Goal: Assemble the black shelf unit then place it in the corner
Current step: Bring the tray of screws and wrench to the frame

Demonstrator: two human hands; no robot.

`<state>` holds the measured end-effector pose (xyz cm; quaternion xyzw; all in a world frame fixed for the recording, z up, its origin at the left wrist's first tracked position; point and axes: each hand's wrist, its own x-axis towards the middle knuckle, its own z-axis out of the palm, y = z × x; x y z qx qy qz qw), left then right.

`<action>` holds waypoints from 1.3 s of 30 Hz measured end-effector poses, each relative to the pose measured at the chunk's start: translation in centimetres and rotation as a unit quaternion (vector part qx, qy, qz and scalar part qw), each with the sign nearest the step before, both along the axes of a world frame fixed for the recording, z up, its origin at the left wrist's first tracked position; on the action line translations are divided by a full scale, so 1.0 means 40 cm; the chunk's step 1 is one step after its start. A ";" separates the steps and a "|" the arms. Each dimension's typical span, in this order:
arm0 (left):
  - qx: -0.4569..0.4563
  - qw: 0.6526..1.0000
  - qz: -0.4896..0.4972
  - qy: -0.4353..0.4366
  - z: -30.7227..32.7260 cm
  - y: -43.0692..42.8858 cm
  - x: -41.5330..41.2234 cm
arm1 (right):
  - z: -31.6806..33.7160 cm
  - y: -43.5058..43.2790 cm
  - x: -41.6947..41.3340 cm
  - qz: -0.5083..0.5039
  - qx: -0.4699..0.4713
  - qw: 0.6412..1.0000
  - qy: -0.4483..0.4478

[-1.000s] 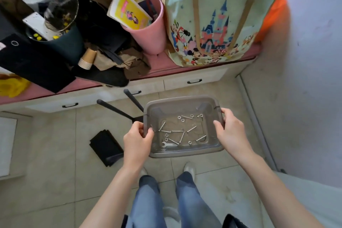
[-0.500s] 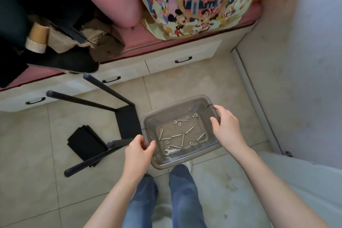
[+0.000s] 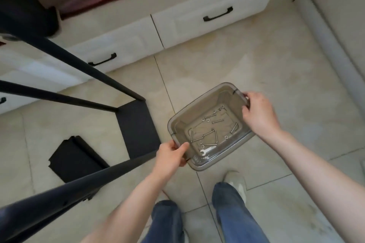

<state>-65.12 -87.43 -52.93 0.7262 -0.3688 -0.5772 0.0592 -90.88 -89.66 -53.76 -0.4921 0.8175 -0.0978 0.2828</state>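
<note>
While above beige floor tiles (image 3: 237,61) by white drawers (image 3: 197,19), left hand (image 3: 170,154), right hand (image 3: 258,114): fingers (image 3: 183,146) clamped on bin (image 3: 227,98).

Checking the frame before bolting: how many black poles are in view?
3 poles: two reach the black panel's far corners from the left, one crosses lower left. Another may be hidden.

Seen from above, a person wears blue denim jeans (image 3: 235,217) at 6 o'clock and pale off-white shoes (image 3: 237,183) just above; left hand (image 3: 170,154), right hand (image 3: 258,116) and forearms are bare.
</note>
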 end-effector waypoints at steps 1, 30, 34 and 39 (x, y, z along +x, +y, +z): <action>0.018 1.000 0.002 0.017 -0.047 -0.013 0.006 | -0.054 -0.008 0.003 0.005 0.001 1.000 0.008; 0.102 0.975 0.013 0.196 -0.532 0.112 -0.004 | -0.544 -0.059 0.027 0.166 -0.092 0.977 0.094; 0.090 0.986 0.026 0.137 -0.533 0.105 0.035 | -0.500 0.013 0.043 0.083 -0.128 0.984 0.090; -0.099 0.993 -0.052 0.025 -0.545 0.058 0.071 | -0.509 0.175 0.102 -0.066 -0.106 0.990 -0.058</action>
